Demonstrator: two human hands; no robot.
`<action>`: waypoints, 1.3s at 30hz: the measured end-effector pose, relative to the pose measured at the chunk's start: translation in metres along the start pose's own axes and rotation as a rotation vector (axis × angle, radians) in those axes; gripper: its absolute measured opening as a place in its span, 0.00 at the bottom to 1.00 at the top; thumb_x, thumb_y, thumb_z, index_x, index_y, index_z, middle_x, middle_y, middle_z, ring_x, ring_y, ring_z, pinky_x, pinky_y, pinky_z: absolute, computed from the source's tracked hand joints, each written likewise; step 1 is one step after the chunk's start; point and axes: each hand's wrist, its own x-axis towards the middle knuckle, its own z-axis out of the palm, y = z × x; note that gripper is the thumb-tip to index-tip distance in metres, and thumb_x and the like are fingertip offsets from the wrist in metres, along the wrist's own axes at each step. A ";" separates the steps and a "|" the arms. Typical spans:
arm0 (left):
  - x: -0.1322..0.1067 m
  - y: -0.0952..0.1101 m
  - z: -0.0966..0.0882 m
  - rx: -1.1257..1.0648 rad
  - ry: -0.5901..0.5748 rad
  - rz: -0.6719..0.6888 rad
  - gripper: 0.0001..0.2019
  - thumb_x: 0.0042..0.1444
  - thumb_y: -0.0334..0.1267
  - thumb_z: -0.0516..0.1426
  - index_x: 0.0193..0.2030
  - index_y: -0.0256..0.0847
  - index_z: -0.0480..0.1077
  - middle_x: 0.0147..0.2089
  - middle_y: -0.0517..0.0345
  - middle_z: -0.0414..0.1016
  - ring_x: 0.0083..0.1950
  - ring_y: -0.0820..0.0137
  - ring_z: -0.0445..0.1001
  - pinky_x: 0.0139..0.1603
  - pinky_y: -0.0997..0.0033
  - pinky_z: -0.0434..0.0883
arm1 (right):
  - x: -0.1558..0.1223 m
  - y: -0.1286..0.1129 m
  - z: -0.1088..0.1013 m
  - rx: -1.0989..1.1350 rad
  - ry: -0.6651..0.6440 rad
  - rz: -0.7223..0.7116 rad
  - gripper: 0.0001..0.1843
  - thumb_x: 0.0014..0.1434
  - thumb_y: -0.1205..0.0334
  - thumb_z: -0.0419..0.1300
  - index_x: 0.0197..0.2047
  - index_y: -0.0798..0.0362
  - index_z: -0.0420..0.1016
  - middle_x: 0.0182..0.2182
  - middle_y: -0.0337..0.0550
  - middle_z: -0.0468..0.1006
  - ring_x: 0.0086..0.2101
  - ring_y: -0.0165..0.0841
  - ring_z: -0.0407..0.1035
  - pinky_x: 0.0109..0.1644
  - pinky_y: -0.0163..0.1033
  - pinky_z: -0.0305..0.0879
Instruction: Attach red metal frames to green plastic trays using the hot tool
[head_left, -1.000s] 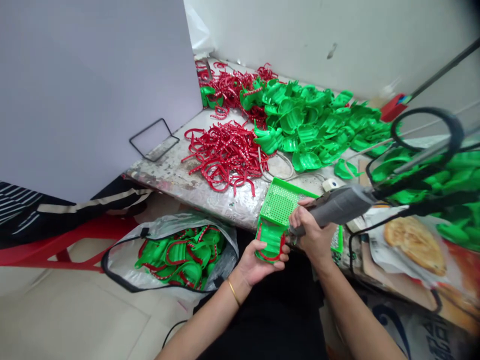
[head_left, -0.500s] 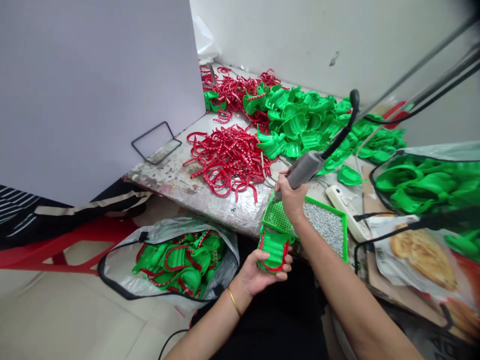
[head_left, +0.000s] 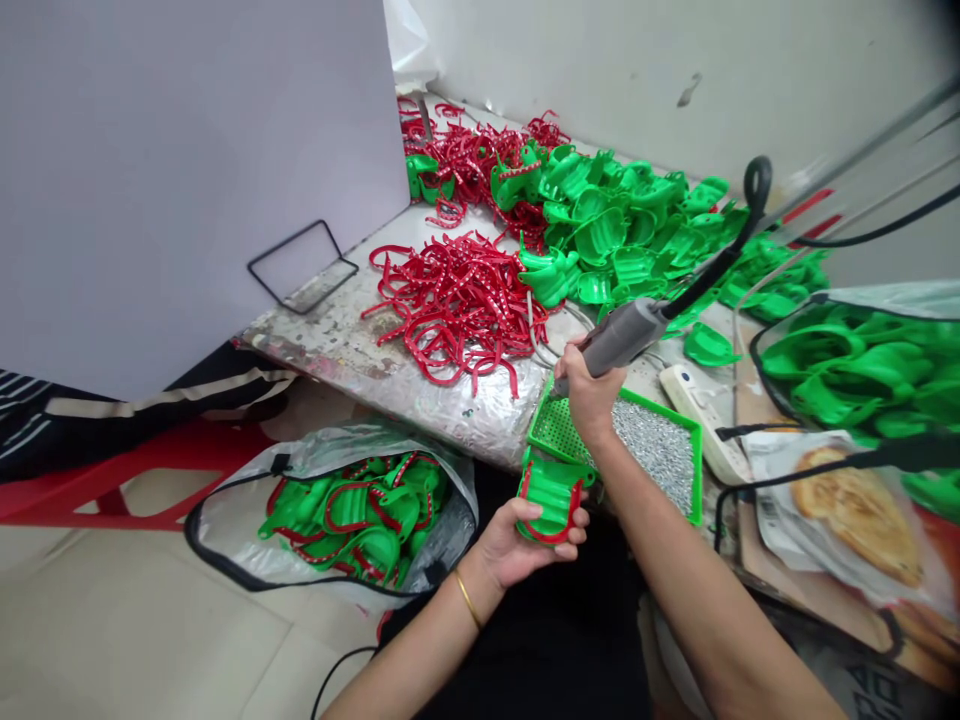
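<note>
My left hand (head_left: 517,540) is closed around a curved green plastic piece (head_left: 556,497) with a red strip along its rim. It is held just below the front edge of the table. In my right hand (head_left: 592,395) is a grey electric screwdriver (head_left: 626,333), gripped with a black cord running from its upper end. The tool's lower end points down at a green tray (head_left: 541,398); its tip is hidden by my hand. One part of the tray has a perforated grid, and the other holds many small silvery screws (head_left: 651,455).
Red strips (head_left: 457,310) lie heaped on the table (head_left: 315,345), with green pieces (head_left: 600,225) piled behind. An open bag (head_left: 225,535) of green-and-red pieces stands at lower left. At right are a power strip (head_left: 697,420), cables and a bag of green pieces (head_left: 847,360).
The view has shifted slightly, and the screwdriver's cord end appears farther right. Both hands keep their grips, with the screwdriver still over the tray.
</note>
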 end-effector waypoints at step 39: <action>-0.002 -0.008 0.002 0.042 0.139 0.190 0.18 0.43 0.32 0.56 0.44 0.36 0.71 0.36 0.54 0.76 0.34 0.68 0.72 0.37 0.65 0.68 | -0.131 -0.083 -0.055 0.274 -0.209 0.155 0.05 0.55 0.68 0.61 0.34 0.51 0.68 0.17 0.30 0.62 0.17 0.25 0.60 0.19 0.32 0.56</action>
